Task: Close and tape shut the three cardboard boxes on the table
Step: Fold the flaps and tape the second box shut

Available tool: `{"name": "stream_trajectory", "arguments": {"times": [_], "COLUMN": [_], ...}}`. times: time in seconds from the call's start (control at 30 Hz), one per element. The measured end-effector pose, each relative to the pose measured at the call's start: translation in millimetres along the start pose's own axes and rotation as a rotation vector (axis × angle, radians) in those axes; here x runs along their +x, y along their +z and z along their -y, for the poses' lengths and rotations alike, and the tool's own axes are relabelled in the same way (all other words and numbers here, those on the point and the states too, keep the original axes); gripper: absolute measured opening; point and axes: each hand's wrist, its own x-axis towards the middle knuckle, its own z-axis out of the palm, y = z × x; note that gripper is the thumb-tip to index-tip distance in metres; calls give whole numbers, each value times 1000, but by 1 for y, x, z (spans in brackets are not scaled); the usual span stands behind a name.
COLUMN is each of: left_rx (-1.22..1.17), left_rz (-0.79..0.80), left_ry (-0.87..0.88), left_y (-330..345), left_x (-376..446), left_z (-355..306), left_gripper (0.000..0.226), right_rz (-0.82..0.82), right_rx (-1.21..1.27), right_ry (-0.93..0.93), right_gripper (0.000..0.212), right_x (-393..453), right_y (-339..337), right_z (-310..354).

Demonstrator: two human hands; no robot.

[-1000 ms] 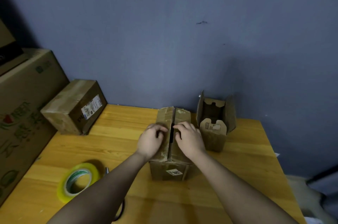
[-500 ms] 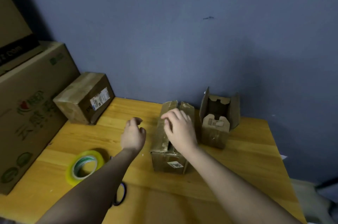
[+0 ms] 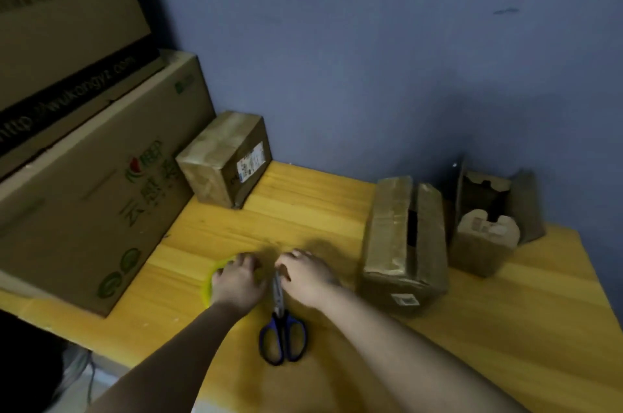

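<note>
Nearest, blue-handled scissors [image 3: 282,328] lie flat on the yellow wooden surface [image 3: 505,328], blades pointing away, between both forearms. Left hand [image 3: 237,283] sits on top of the yellow-green tape roll [image 3: 210,283], fingers curled over it; only the roll's left edge shows. Right hand [image 3: 305,277] is just right of the scissor blades, fingers bent down toward the surface; can't tell if it grips anything, blur hides the fingertips. To the right, the middle box [image 3: 404,244] stands with its top flaps folded down but a dark gap left between them, no tape across the seam, white label on the near face. Just beside it, further right, the small box [image 3: 485,244] is open, side flaps standing up, front tab flap upright. Far left on the surface, a third box [image 3: 224,159] sits closed with a shipping label on its side, against a big printed carton [image 3: 94,193]. Another carton [image 3: 60,8] stacked on that. Blue wall [image 3: 371,41] behind everything.
</note>
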Motion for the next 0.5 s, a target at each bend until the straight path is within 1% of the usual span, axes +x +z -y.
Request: {"name": "stream_trajectory", "arguments": {"times": [0.07, 0.1, 0.17, 0.2, 0.3, 0.37, 0.43, 0.5], "left_rx": [146, 201, 267, 297, 374, 446, 493, 482], "left_rz": [81, 129, 229, 265, 319, 334, 307, 266], "left_ry": [109, 151, 215, 251, 324, 349, 360, 333], "left_y": [3, 4, 6, 7, 11, 14, 16, 15], "left_x": [2, 2, 5, 7, 8, 8, 8, 8], "left_z": [19, 25, 38, 44, 52, 52, 51, 48], "left_gripper": [45, 53, 70, 74, 69, 65, 52, 42], "right_rz": [56, 70, 87, 94, 82, 61, 41, 10], "right_rx": [65, 102, 204, 271, 470, 552, 589, 606], "right_ry": [119, 177, 293, 349, 476, 510, 524, 536], "right_gripper": [35, 37, 40, 41, 48, 48, 45, 43], "right_x": [18, 24, 38, 44, 49, 48, 46, 46], "right_y": [15, 20, 33, 40, 58, 66, 72, 77], "right_z": [12, 15, 22, 25, 25, 25, 25, 24]}}
